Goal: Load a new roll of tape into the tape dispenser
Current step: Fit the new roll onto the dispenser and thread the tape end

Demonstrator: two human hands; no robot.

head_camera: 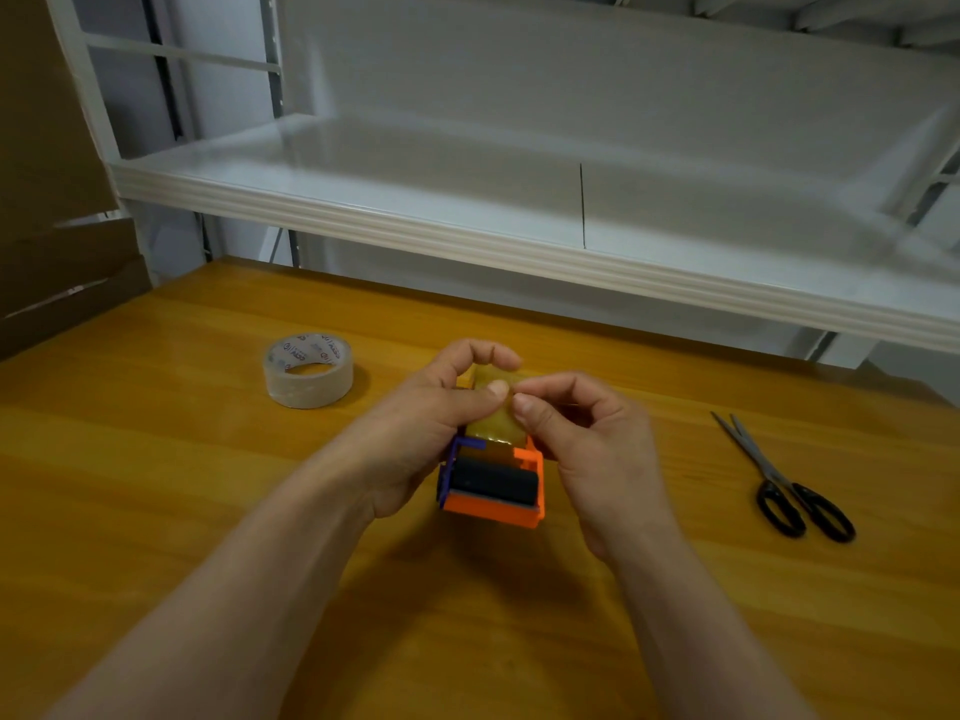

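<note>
An orange and purple tape dispenser [493, 504] with a black roller lies on the wooden table [208, 485] between my hands. A yellowish roll of tape [493, 423] sits in its far end, partly hidden by my fingers. My left hand [426, 423] wraps around the roll and the dispenser's left side, thumb on top of the roll. My right hand [582, 444] pinches at the roll's surface with thumb and forefinger, beside my left thumb. A second roll of clear tape [309, 370] with a printed core lies flat on the table to the left, apart from both hands.
Black-handled scissors [784, 480] lie shut on the table at the right. A white metal shelf [519, 236] overhangs the table's far edge. Brown cardboard [52, 200] leans at the far left.
</note>
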